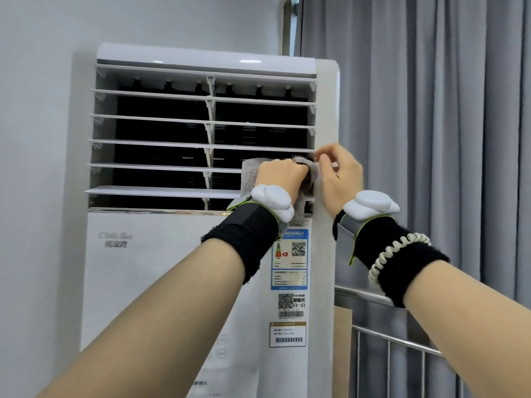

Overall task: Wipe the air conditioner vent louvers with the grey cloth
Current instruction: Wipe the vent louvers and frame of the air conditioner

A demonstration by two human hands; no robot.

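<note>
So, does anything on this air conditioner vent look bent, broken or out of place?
Nothing stands out. The louvers run parallel and evenly spaced, none visibly bent or broken. The left hand holds the grey cloth bunched at their right end, hiding that part.

The air conditioner (172, 282) bears a grey script logo (115, 239) above three Chinese characters on its front panel, both too soft to read. To the right are a blue energy label (289, 259) with a QR code, a second QR code (285, 301), and a gold-edged barcode label (287, 334). Their small print is illegible.
</note>
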